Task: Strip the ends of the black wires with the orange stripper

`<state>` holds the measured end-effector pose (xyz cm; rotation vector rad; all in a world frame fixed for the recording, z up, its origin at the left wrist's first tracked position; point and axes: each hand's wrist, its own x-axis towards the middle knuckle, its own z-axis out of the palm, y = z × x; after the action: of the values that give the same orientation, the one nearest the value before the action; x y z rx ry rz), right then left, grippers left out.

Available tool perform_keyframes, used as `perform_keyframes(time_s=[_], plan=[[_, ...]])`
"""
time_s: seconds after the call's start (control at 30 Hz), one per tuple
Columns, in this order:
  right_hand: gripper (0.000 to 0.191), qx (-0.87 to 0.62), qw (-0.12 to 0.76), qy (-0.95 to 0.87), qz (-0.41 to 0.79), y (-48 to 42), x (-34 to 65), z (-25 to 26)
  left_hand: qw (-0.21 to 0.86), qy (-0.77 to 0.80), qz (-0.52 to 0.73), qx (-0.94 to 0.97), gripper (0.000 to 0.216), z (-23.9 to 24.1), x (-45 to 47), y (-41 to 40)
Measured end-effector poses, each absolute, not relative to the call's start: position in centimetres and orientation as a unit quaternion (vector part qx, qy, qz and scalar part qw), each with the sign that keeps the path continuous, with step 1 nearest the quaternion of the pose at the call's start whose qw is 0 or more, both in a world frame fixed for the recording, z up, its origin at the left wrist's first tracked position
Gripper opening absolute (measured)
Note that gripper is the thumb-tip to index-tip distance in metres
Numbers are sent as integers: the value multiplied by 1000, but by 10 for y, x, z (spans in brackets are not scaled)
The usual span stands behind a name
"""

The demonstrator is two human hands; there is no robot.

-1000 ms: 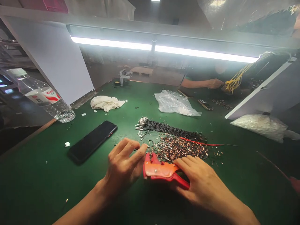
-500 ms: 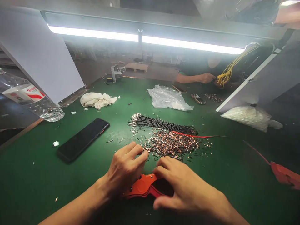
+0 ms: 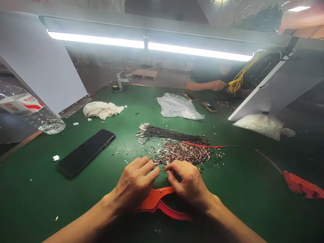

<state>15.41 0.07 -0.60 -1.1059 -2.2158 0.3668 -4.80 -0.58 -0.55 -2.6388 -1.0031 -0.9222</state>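
My left hand (image 3: 138, 177) is closed, its fingers curled at the near edge of a pile of short black wire pieces with bare copper ends (image 3: 187, 153). What its fingertips hold is hidden. Close by on the right, my right hand (image 3: 188, 179) has thumb and forefinger brought together in a pinch, and anything between them is too small to name. Below both hands lies an orange-and-red hand tool with plier-like handles (image 3: 153, 199), its left end covered by my left hand. Behind the pile stretches a bundle of black wires with metal terminals (image 3: 174, 132).
A black phone (image 3: 87, 152) lies left, near a plastic bottle (image 3: 32, 108). Farther back are a white cloth (image 3: 102, 109) and a clear plastic bag (image 3: 178, 106). A red cord (image 3: 205, 145) crosses the pile. Across the table, another person's hand (image 3: 219, 85) is beside yellow wires (image 3: 238, 79).
My right hand has left the tool's handles, moved up beside my left hand, and its fingers have come together. My left hand stays nearly in place. The view has shifted slightly.
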Motion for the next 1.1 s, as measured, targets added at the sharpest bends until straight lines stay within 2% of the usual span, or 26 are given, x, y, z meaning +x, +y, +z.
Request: perform_keyframes(time_s=[0.23, 0.47, 0.9, 1.1], plan=[[15, -450, 327, -830, 43, 3, 147, -13, 70, -308, -306, -898, 19, -10, -45, -5], [15, -482, 345, -805, -3, 2, 140, -11, 42, -289, -321, -901, 26, -11, -43, -7], [14, -566, 395, -723, -15, 17, 162, -8, 94, -340, -351, -867, 27, 3, -46, -12], [12, -500, 380, -777, 43, 16, 161, -10, 155, -376, -352, -843, 16, 5, -58, -4]])
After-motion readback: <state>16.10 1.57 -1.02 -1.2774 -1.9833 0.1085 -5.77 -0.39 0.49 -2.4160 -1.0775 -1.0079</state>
